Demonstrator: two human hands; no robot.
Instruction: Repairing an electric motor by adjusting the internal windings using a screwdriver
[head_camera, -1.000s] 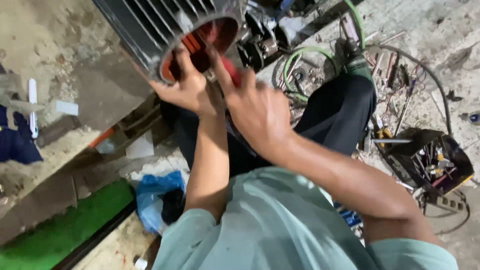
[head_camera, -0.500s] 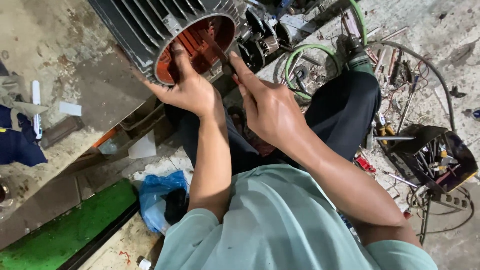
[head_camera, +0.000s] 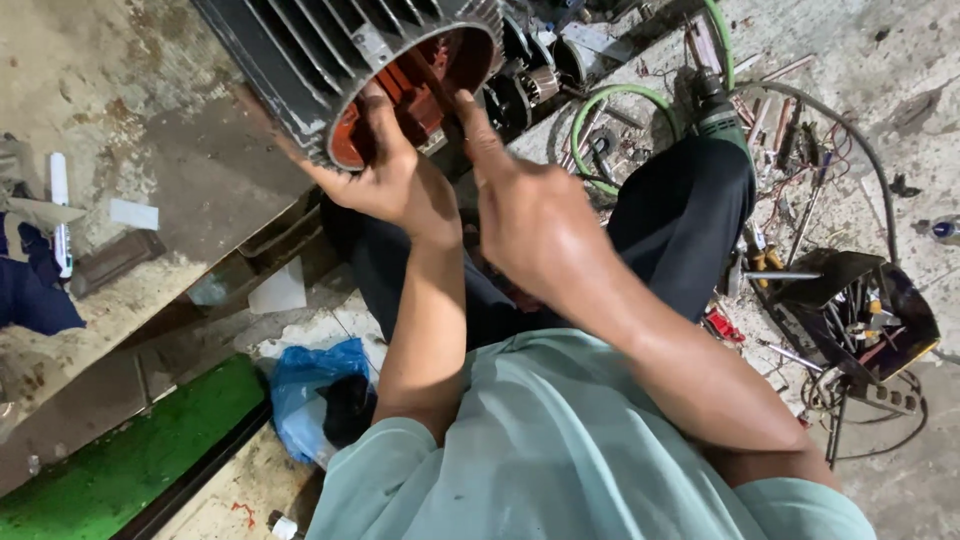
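While both hands work at the motor housing (head_camera: 330, 60), far centre | left hand (head_camera: 395, 180) grips its rim | right hand (head_camera: 520, 215) narrow, fingers reaching inside | risk: knuckles scraped on rim edge; housing rolling off bench (head_camera: 130, 160).

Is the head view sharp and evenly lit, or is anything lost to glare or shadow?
Head view: mostly sharp; the left hand and right hand are clear at the motor housing. Soft sheen on the right forearm, no harsh glare. Inside the housing is shadowed. The tool box is dark and cluttered.
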